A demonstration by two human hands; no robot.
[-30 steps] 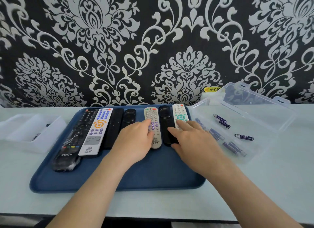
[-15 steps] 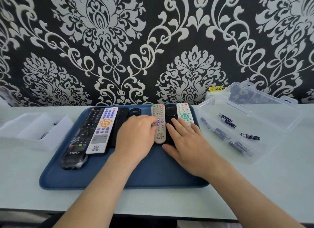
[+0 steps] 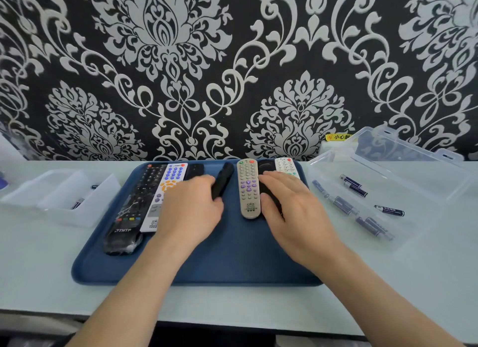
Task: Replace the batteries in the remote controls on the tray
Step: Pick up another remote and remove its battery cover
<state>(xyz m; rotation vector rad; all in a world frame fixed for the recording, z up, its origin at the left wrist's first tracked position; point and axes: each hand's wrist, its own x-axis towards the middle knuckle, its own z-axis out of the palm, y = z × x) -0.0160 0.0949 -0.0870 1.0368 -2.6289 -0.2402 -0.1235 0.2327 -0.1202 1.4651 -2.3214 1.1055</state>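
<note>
Head view: blue tray (image 3: pixel 232 266) sits on the pale table (image 3: pixel 38 269), long side toward the person, w/ a row of remotes along its far half. From the left:
- long blk remote (image 3: pixel 129 212) in clear wrap, lettering at its near end
- white remote w/ blue btns (image 3: pixel 172 176), touching the long one's right side
- another blk remote (image 3: pixel 196 168), mostly hidden behind the left hand
- slim blk remote (image 3: pixel 223 180)
- grey remote w/ purple btns (image 3: pixel 247 189)
- blk remote w/ round pad (image 3: pixel 265 165)
- small white remote (image 3: pixel 285 165) by the tray's right rim

Left hand (image 3: pixel 191 209) grips the slim blk remote at its near end, fingers curled round it. That remote is tilted, far end leaning right toward the grey one but apart from it. Can't tell if it's lifted off the tray.

Right hand (image 3: pixel 294 212) lies flat w/ fingers fairly straight & spread over the blk remote w/ round pad. Its fingertips reach the small white remote's near part & the thumb lies along the grey remote's right edge. It holds nothing. Hands are apart, grey remote btw them.

Right of the tray: clear plastic box (image 3: pixel 426 189), lid open & leaning back toward the wall (image 3: pixel 232 62), w/ several dark batts (image 3: pixel 354 186) lying flat inside. Left of the tray: white divided bin (image 3: pixel 51 189) w/ a loose batt (image 3: pixel 77 203) in one compartment. Yellow label (image 3: pixel 338 136) sits on the wall behind the box, text too small to read. Wall paper is blk & silver damask
</note>
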